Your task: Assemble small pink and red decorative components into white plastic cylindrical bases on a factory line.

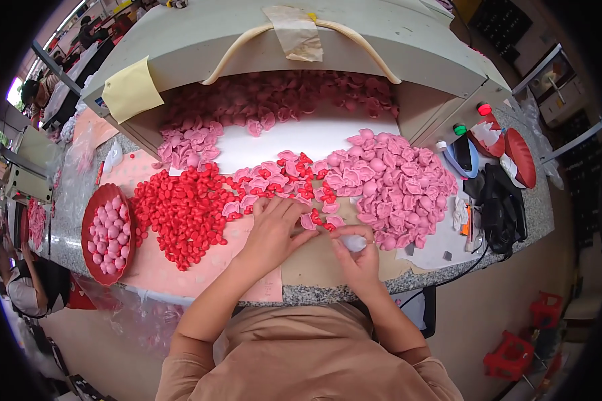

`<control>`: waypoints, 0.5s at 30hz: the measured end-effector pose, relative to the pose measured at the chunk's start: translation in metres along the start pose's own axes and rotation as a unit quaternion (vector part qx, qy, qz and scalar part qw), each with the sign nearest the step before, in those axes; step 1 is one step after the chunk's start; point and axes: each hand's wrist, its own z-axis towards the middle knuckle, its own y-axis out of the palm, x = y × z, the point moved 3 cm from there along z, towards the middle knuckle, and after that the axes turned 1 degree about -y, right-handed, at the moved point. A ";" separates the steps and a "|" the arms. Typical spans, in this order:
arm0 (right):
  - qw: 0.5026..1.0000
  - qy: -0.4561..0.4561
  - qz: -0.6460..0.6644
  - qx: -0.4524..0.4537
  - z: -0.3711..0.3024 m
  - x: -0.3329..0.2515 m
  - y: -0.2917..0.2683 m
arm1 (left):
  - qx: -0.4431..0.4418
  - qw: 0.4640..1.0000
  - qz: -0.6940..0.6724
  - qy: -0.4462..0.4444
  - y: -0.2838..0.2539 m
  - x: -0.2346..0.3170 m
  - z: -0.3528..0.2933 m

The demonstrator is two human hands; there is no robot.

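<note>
Just below frame centre, the pink shell beside the left hand, whose grasp cannot be determined, appears light, stiff and slick, best pinched by its rim; the right hand grips a translucent whitish object.

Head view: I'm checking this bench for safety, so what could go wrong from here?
The round red bowl of small pink balls sits close to the speckled granite bench's front edge; a bump might spill it.
The heap of small glossy red pieces runs up against pink, curved, petal-like pieces, so loose ones could mix.
The right hand holds a small whitish translucent object near small pieces, which it could knock.
</note>
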 end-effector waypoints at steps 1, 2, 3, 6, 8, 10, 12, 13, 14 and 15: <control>1.000 0.001 0.002 -0.001 0.008 -0.001 0.002 | -0.011 1.000 -0.013 0.000 -0.005 0.001 -0.004; 0.998 -0.048 -0.048 -0.010 0.017 -0.005 0.006 | -0.022 0.999 -0.026 0.000 -0.010 0.001 -0.007; 0.990 -0.098 -0.099 -0.019 0.023 -0.011 0.010 | -0.023 0.999 -0.025 -0.002 -0.016 0.002 -0.009; 0.995 -0.075 -0.023 -0.054 0.027 -0.010 0.026 | -0.019 0.996 -0.082 -0.001 -0.028 -0.001 -0.016; 0.993 -0.079 0.008 -0.083 0.026 -0.009 0.036 | -0.032 0.939 -0.320 -0.125 -0.026 -0.013 -0.024; 0.991 -0.080 0.022 -0.102 0.023 -0.012 0.049 | -0.013 0.873 -0.463 -0.153 -0.021 -0.022 -0.034; 0.989 -0.080 0.033 -0.118 0.025 -0.018 0.057 | 0.014 0.745 -0.640 -0.189 -0.013 -0.033 -0.039; 0.986 -0.078 0.022 -0.144 0.028 -0.021 0.060 | 0.018 0.744 -0.641 -0.189 -0.013 -0.037 -0.040; 0.982 -0.076 0.011 -0.171 0.032 -0.024 0.064 | 0.039 0.657 -0.724 -0.207 -0.012 -0.040 -0.042; 0.982 -0.076 0.011 -0.174 0.037 -0.027 0.064 | 0.060 0.560 -0.796 -0.220 -0.010 -0.043 -0.043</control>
